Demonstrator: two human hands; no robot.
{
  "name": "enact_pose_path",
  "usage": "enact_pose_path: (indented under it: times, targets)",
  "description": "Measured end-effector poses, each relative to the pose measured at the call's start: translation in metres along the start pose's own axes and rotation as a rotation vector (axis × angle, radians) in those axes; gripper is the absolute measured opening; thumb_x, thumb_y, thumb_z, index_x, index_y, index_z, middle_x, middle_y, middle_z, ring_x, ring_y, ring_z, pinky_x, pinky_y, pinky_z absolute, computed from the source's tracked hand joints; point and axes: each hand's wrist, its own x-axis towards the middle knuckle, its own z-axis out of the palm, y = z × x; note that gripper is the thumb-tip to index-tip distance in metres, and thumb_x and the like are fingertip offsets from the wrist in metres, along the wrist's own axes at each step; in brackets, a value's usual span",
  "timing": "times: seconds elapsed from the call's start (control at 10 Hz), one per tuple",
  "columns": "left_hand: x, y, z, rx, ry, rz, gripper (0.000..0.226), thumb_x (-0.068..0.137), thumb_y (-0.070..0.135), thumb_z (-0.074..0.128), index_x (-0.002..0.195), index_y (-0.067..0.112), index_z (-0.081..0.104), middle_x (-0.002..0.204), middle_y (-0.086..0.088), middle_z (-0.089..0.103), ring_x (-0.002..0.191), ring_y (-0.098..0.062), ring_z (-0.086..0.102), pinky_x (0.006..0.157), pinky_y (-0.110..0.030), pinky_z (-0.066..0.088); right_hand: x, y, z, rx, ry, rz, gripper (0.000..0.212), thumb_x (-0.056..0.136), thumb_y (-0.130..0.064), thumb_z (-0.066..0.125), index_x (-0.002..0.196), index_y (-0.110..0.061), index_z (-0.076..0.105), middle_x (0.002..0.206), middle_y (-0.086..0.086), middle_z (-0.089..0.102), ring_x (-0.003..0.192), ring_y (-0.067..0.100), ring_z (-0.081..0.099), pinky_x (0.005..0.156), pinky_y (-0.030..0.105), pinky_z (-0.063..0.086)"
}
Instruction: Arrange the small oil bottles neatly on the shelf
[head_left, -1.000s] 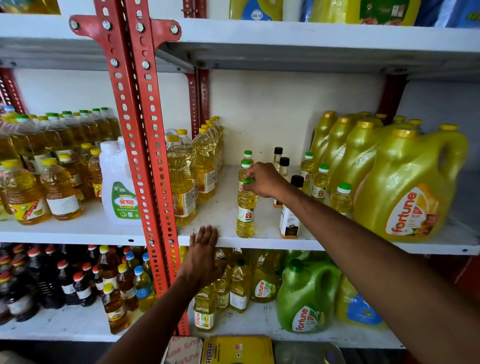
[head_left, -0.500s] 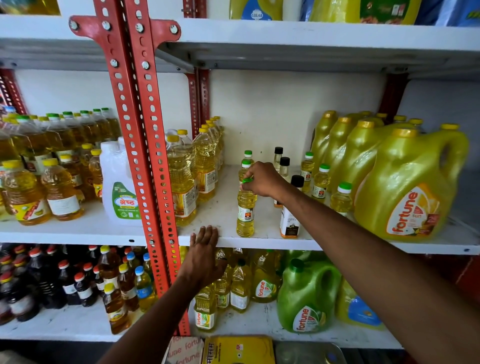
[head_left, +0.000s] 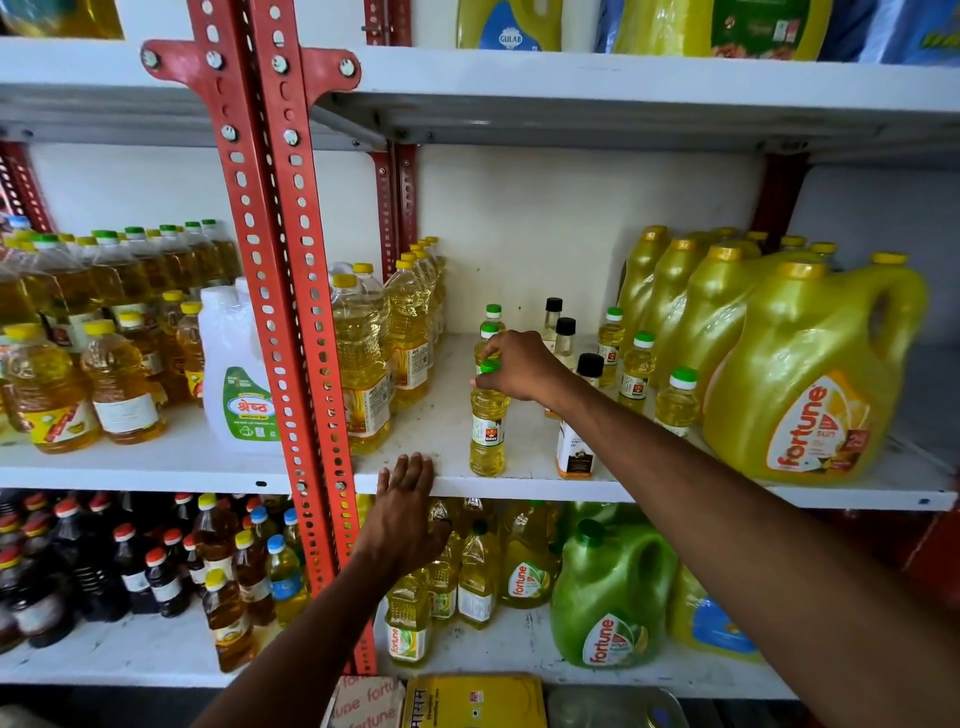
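Note:
A small green-capped oil bottle (head_left: 488, 431) stands upright near the front edge of the middle shelf (head_left: 519, 486). My right hand (head_left: 519, 366) grips its neck and cap from above. Behind it stand two more small green-capped bottles (head_left: 492, 318). To the right are small black-capped bottles (head_left: 563, 335), a white-labelled black-capped bottle (head_left: 575, 447) partly hidden by my forearm, and three more small green-capped bottles (head_left: 675, 402). My left hand (head_left: 402, 512) rests flat on the shelf's front edge, fingers spread, holding nothing.
Big yellow Fortune jugs (head_left: 810, 374) fill the right of the shelf. Tall yellow-capped bottles (head_left: 363, 364) stand left of the small ones, beside the red upright post (head_left: 291, 291). A white jug (head_left: 236, 374) and more bottles sit further left. The lower shelf holds a green jug (head_left: 608, 597).
The view and hands have barely shifted. My right hand stays on the small bottle's cap, and the bottle stands in nearly the same spot.

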Motion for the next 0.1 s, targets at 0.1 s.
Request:
enact_pose_path:
  times: [0.1]
  targets:
    - [0.0019,0.0042,-0.0043,0.042,-0.009,-0.03,0.089,0.083,0.051,0.042,0.149,0.005,0.005,0.159,-0.018,0.007,0.146,-0.032,0.0,0.117,-0.048,0.004,-0.0048,0.003,-0.0007,-0.021,0.031,-0.021,0.067,0.072,-0.038,0.079,0.129,-0.01,0.057,0.129,0.017,0.06,0.118,0.03,0.057,0.094,0.032,0.048]
